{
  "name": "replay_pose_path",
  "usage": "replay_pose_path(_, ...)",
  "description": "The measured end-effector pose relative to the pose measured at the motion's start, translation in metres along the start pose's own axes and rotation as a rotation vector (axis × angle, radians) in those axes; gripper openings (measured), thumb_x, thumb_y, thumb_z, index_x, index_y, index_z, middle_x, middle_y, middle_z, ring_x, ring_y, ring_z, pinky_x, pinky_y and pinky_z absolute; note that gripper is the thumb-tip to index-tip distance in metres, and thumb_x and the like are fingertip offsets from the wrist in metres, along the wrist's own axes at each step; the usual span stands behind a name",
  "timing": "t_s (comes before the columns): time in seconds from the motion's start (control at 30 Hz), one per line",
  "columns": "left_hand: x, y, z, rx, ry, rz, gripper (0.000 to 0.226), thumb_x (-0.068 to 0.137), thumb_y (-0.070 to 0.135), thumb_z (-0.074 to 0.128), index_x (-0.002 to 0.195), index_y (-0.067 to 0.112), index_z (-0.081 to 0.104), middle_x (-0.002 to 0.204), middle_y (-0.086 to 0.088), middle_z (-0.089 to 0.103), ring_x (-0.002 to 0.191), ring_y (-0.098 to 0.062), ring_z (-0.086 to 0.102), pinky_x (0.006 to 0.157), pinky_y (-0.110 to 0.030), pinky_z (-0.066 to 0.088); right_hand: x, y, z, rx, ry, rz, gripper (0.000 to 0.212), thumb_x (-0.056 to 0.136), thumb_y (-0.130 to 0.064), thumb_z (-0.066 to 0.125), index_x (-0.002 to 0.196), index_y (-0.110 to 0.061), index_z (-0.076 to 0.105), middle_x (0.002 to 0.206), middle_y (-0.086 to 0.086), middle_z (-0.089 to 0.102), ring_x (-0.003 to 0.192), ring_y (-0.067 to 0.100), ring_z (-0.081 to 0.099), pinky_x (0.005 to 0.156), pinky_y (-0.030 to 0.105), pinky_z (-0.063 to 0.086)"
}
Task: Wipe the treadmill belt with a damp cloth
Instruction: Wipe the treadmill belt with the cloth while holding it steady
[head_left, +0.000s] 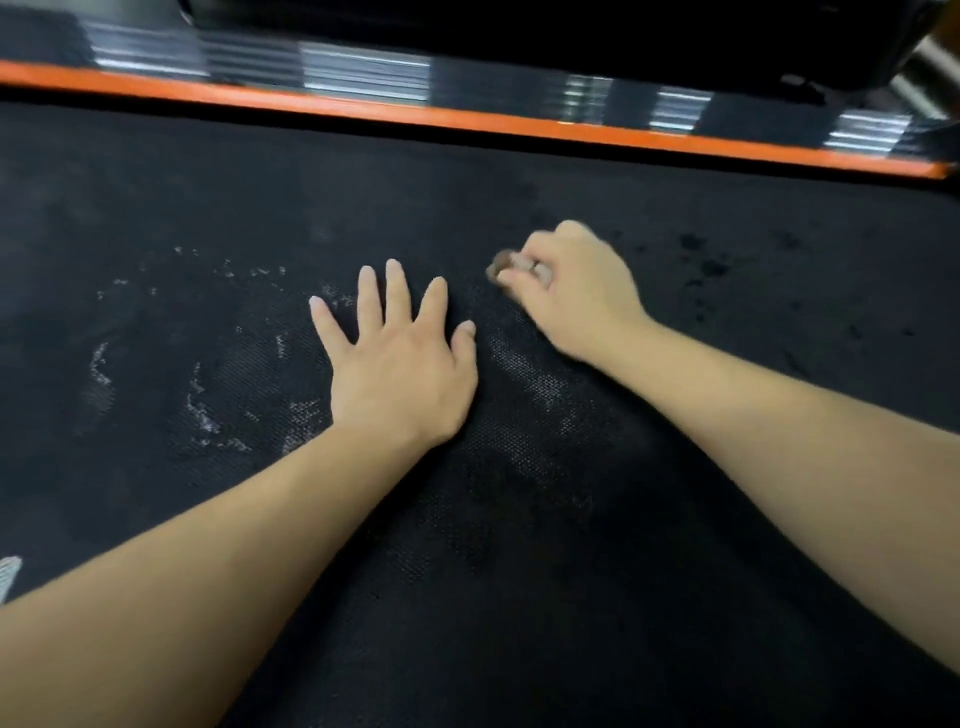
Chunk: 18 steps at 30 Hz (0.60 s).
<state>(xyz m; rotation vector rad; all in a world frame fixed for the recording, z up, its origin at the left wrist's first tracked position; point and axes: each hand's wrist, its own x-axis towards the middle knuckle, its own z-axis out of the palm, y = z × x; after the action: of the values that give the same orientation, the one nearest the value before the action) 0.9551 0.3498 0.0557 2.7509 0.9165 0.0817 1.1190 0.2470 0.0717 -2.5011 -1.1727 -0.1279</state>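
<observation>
The black textured treadmill belt (519, 545) fills most of the view, with whitish smears to the left and dark wet spots to the right. My left hand (400, 358) lies flat on the belt with its fingers spread and straight. Just to its right, my right hand (566, 291) has its fingers curled round a small brownish wad (501, 262), probably the cloth, which is blurred and mostly hidden by the fingers. The wad meets the belt near the left hand's fingertips.
An orange stripe (467, 122) borders the belt's far side, with a black and silver ribbed side rail (363, 73) behind it. A small grey patterned piece (9, 574) shows at the left edge.
</observation>
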Motion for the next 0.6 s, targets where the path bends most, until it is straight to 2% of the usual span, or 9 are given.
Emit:
replay_pose_path(0.07,0.002,0.0,0.0,0.022,-0.001,-0.003,0.062,0.103,0.057,0.013,0.16,0.032,0.014,0.171,-0.008,0.0,0.157,-0.028,-0.01,0.119,-0.067,-0.009,0.008,0.012,-0.002,0.008,-0.012,-0.049,0.03,0.091,-0.049,0.059,0.089,-0.02,0.065,0.088,0.002,0.05,0.08,0.024,0.053,0.065,0.034,0.041)
replay_pose_path(0.17,0.002,0.001,0.0,0.038,0.001,-0.003,0.064,0.102,0.058,0.012,0.161,0.032,0.012,0.171,-0.008,-0.001,0.157,-0.028,-0.011,0.12,-0.064,-0.009,0.053,0.043,-0.013,-0.019,0.145,0.277,0.03,0.092,-0.048,0.056,0.095,-0.021,0.066,0.098,0.007,0.056,0.096,0.031,0.06,0.071,0.034,0.04)
replay_pose_path(0.2,0.002,0.002,0.0,0.045,0.001,0.0,0.064,0.102,0.058,0.011,0.161,0.031,0.011,0.171,-0.009,-0.001,0.156,-0.029,-0.012,0.121,-0.063,-0.009,0.055,0.042,-0.009,-0.023,0.147,0.263,0.029,0.092,-0.048,0.056,0.096,-0.021,0.067,0.098,0.006,0.055,0.094,0.03,0.059,0.07,0.033,0.038)
replay_pose_path(0.3,0.002,0.002,0.0,0.059,0.003,0.011,0.066,0.102,0.06,0.011,0.162,0.03,0.012,0.171,-0.011,-0.001,0.156,-0.03,-0.012,0.123,-0.057,-0.009,0.035,0.022,0.004,0.05,-0.026,-0.057,0.027,0.092,-0.047,0.06,0.091,-0.021,0.066,0.089,0.001,0.05,0.078,0.02,0.05,0.066,0.031,0.037)
replay_pose_path(0.33,0.002,0.003,0.001,0.059,0.01,0.022,0.066,0.102,0.06,0.011,0.162,0.031,0.012,0.171,-0.011,-0.001,0.156,-0.029,-0.012,0.124,-0.056,-0.009,0.038,0.028,0.002,0.058,-0.037,-0.093,0.027,0.091,-0.048,0.061,0.09,-0.021,0.066,0.088,0.0,0.05,0.078,0.019,0.049,0.066,0.031,0.037)
replay_pose_path(0.37,0.002,0.002,0.001,0.059,0.013,0.035,0.066,0.102,0.06,0.011,0.162,0.031,0.012,0.171,-0.011,-0.001,0.156,-0.029,-0.012,0.124,-0.054,-0.009,0.051,0.039,-0.002,0.03,0.0,-0.052,0.027,0.091,-0.048,0.06,0.091,-0.022,0.066,0.09,0.001,0.051,0.08,0.02,0.05,0.067,0.031,0.037)
replay_pose_path(0.43,0.002,0.003,0.001,0.058,0.019,0.059,0.066,0.102,0.06,0.009,0.162,0.033,0.01,0.171,-0.008,-0.002,0.156,-0.028,-0.013,0.125,-0.052,-0.01,0.086,0.056,-0.01,0.009,0.091,0.194,0.028,0.091,-0.049,0.059,0.096,-0.022,0.067,0.099,0.005,0.056,0.09,0.028,0.057,0.071,0.033,0.04)
replay_pose_path(0.47,0.002,0.003,0.001,0.058,0.021,0.06,0.067,0.101,0.06,0.007,0.162,0.034,0.01,0.171,-0.007,-0.002,0.156,-0.027,-0.013,0.125,-0.052,-0.01,0.096,0.057,-0.009,0.006,0.117,0.232,0.029,0.092,-0.048,0.058,0.097,-0.022,0.068,0.103,0.007,0.057,0.094,0.031,0.059,0.073,0.034,0.042)
replay_pose_path(0.6,0.003,0.004,0.002,0.065,0.01,0.042,0.07,0.097,0.062,0.005,0.162,0.036,0.009,0.171,-0.005,-0.001,0.157,-0.025,-0.012,0.125,-0.05,-0.009,0.076,0.028,0.013,0.056,-0.022,-0.106,0.027,0.091,-0.048,0.06,0.088,-0.021,0.064,0.088,0.003,0.049,0.079,0.022,0.048,0.065,0.032,0.035)
